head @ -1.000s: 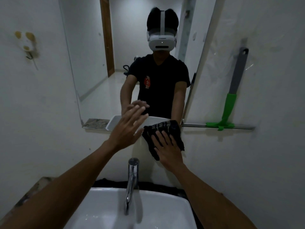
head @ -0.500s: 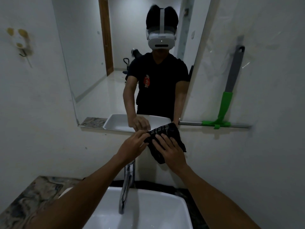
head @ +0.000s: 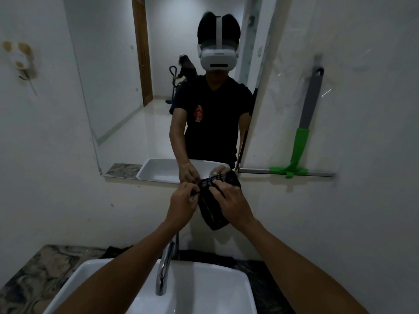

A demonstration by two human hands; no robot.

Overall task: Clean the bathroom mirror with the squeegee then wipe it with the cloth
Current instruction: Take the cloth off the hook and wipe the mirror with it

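Below the mirror (head: 136, 87), both hands grip the cloth (head: 212, 211); fingertips hidden.

Both hands, left hand (head: 181, 206) and right hand (head: 231, 203), grip the dark cloth (head: 212, 211) below the mirror (head: 127, 109).

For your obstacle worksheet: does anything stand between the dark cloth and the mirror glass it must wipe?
Nothing visible does. Both hands, left and right, hold the cloth at the mirror's bottom edge, the glass above it bare. The squeegee hangs off to the right.
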